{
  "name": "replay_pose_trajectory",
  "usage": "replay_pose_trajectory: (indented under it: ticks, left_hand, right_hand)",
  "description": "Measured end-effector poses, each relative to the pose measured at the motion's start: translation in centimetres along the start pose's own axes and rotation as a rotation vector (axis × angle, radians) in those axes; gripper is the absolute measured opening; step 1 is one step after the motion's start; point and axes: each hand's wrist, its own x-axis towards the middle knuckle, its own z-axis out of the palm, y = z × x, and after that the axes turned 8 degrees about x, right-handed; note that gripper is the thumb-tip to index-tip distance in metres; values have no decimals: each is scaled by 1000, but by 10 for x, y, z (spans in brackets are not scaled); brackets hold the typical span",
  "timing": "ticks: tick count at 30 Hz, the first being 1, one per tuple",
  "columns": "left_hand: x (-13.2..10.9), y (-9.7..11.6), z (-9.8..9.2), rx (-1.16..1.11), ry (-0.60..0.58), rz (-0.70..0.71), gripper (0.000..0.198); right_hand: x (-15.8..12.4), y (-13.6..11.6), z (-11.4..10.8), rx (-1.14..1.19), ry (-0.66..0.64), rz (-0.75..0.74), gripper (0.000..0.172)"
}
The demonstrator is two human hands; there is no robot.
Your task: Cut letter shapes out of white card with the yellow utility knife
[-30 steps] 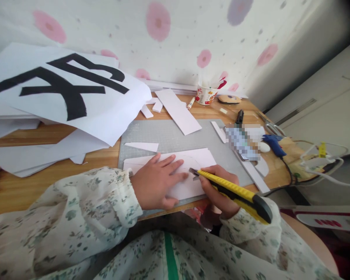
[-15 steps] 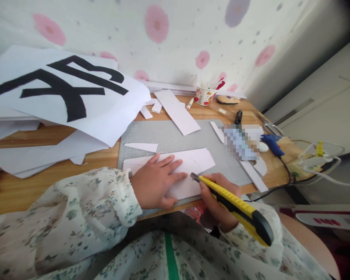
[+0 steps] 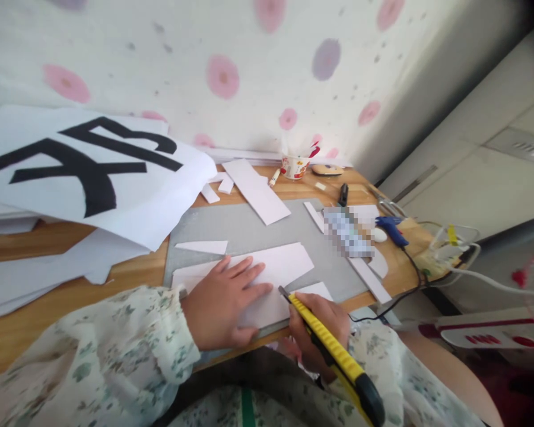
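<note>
Bright, even daylight; edges warped (top-right corner vignetted dark).

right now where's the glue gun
In the head view, the blue glue gun lies far right on the desk, right of the grey cutting mat.

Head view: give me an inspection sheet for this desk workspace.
Surface: wooden desk with grey cutting mat.
Job's things: white card sheet on the mat; yellow-and-black utility knife, blade tip on the sheet.
Clutter: white paper with black brushstrokes, white card strip, patterned cup, blue glue gun.
Hands: left hand flat on the sheet; right hand gripping the knife.
Cables: black cable trailing off the desk's right edge.
Surroundings: white wall with pink spots; grey cabinet at right.
</note>
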Motion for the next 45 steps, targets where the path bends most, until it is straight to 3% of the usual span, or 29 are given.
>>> replay_pose_trajectory:
  ticks: [5,11,16,20,22,24,26,28,30,34,40,45]
  left_hand:
    - [0,-2,1,10,23,-38,75]
    - [0,-4,3,9,-29,-80,89]
    - [0,-8,10,15,-48,-82,105]
    - [1,-9,10,29,-43,-68,100]
    - [1,-8,9,39,-43,-73,99]
    - [1,-7,8,49,-44,-79,98]
    - [0,-6,8,62,-43,-87,99]
    - [-1,-6,9,76,-40,-94,100]
    - [-2,-7,10,85,-27,-97,103]
    - [-5,-8,8,43,-59,-34,104]
    - [-8,-1,6,46,-29,-72,101]
    - [-9,0,1,24,-104,-25,107]
  right_hand:
    - [4,-1,1,81,114,6,8]
    - [17,-5,-10,138,111,-111,18]
    - [25,-11,-7,137,134,-104,16]
    - [39,-16,-15,176,154,-69,10]
    - [52,-10,-23,160,75,-57,9]
    - [68,4,-31,92,-97,-122,15]
    - [85,23,-36,-169,-317,-127,26]
    - [100,39,-36,-419,-463,-17,34]
    - [112,49,-33,-518,-537,35,37]
    - [127,49,-21,-583,-591,60,35]
    - [137,49,-6,-666,-547,152,22]
    - [140,49,-2,-690,-530,202,23]
